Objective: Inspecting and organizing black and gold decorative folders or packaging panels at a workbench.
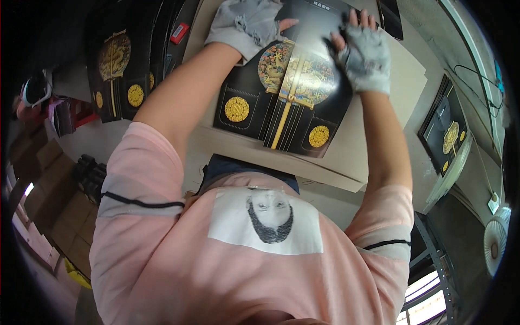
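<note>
From the head camera, both gloved hands lie flat, fingers spread, on a black and gold box (290, 95) resting on the cardboard-covered table (379, 146). The left hand (246, 24) presses its far left corner, the right hand (365, 51) its far right edge. More such boxes (119, 76) stand at left.

A flat black cardboard box blank (287, 103) lay unfolded on the bench (330, 162), glossy side up. Its middle panel carried a round, many-coloured fan-shaped emblem with a gold bar running down from it toward the near edge. Two gold round medallions sat on the blank's near panels, one to the left of the gold bar and one to its right. Thin pale crease lines ran along the panels beside the bar. The far part of the blank was plain black and caught a sheen.
</note>
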The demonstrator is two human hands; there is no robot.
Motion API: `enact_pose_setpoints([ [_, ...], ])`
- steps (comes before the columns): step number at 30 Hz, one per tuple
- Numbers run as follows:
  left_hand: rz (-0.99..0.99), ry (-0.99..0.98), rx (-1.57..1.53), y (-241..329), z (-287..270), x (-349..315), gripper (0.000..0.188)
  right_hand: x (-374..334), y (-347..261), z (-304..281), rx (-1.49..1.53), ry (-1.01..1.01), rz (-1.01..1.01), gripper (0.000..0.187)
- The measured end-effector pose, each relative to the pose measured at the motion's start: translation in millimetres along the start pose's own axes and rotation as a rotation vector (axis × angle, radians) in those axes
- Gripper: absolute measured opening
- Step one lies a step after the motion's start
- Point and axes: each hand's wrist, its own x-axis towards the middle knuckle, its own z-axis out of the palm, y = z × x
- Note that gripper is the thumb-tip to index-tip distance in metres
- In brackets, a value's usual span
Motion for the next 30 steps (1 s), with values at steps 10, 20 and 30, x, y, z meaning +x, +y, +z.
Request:
enact_pose_setpoints([
  [10,0.043,-0.353,0.032,20.9,-10.7,-243.5,0.089,-219.2,-116.7,-105.9,0.290,-0.473,-0.018,0.080],
  [20,-0.229,0.086,-0.666,19.8,6.3,-331.9,0.085,-267.9,-104.7,-93.1,0.659,-0.208,0.424,0.053],
  [30,-0.409,-0.151,-0.744,-22.1,70.8,-239.8,0.070,-210.1,-106.0,-55.6,1.317,-0.207,1.127,0.058],
])
